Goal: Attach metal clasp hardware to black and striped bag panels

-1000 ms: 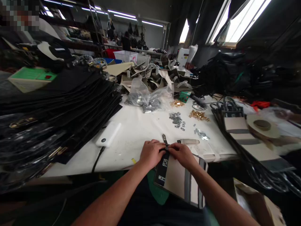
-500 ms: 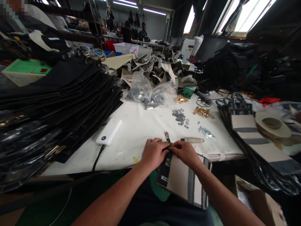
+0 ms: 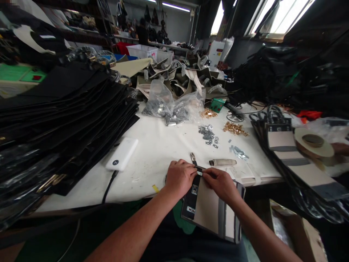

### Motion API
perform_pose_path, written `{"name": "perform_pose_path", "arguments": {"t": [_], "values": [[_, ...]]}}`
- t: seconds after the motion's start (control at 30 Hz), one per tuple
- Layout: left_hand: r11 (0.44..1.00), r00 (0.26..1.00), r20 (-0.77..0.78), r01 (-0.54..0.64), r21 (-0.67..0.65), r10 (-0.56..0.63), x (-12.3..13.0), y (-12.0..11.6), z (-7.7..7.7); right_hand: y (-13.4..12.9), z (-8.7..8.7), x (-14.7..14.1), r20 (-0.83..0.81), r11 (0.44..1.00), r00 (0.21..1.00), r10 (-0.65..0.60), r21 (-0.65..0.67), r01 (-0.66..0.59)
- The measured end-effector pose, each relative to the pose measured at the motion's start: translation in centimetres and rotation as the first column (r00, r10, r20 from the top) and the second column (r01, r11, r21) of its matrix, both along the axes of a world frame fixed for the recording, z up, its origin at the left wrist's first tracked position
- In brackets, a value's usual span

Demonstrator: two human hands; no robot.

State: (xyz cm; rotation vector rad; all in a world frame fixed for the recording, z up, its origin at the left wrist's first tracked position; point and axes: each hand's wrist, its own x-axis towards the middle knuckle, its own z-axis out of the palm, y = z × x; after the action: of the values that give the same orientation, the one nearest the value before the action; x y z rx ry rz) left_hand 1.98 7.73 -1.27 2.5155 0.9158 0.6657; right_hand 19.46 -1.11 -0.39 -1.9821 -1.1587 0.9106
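A beige and grey bag panel (image 3: 208,211) with a black strip along its left side tilts over the table's front edge. My left hand (image 3: 180,178) is closed on the strip's upper end, fingers curled over the edge. Between my fingertips lies a small silver metal plate (image 3: 200,173) on the strip. My right hand (image 3: 221,182) pinches at the plate's right end. Lower on the strip sit a square metal fitting (image 3: 194,189) and a metal washer plate (image 3: 191,209). A gold-coloured clasp (image 3: 193,158) sticks out beyond the strip's far end. A cloth-wrapped tool (image 3: 223,162) lies just behind my right hand.
Stacked black bag panels (image 3: 68,120) fill the left side. A white power bank (image 3: 122,154) with a cable lies nearby. Silver plates (image 3: 207,134), gold fittings (image 3: 236,128) and plastic bags of hardware (image 3: 177,111) lie ahead. Finished-looking panels (image 3: 297,160) and a tape roll (image 3: 313,142) are right.
My right hand has shifted slightly right and down, uncovering the silver plate between my fingertips. My left hand stays on the strip. The view has turned slightly.
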Motion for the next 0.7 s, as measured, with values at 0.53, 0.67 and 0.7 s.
{"name": "perform_pose_path", "arguments": {"t": [0.53, 0.67, 0.7], "values": [[1.0, 0.997, 0.07, 0.023, -0.019, -0.022, 0.09, 0.55, -0.55, -0.15, -0.36, -0.39, 0.092, 0.992, 0.996, 0.013, 0.123, -0.025], [0.999, 0.995, 0.088, 0.044, -0.022, -0.042, -0.03, 0.62, -0.63, -0.1, -0.55, -0.66, 0.095, 0.991, 0.994, -0.048, 0.132, 0.035], [0.999, 0.995, 0.091, 0.041, -0.024, -0.039, -0.04, 0.65, -0.64, -0.14, -0.56, -0.77, 0.098, 0.99, 0.993, -0.06, 0.134, 0.047]]}}
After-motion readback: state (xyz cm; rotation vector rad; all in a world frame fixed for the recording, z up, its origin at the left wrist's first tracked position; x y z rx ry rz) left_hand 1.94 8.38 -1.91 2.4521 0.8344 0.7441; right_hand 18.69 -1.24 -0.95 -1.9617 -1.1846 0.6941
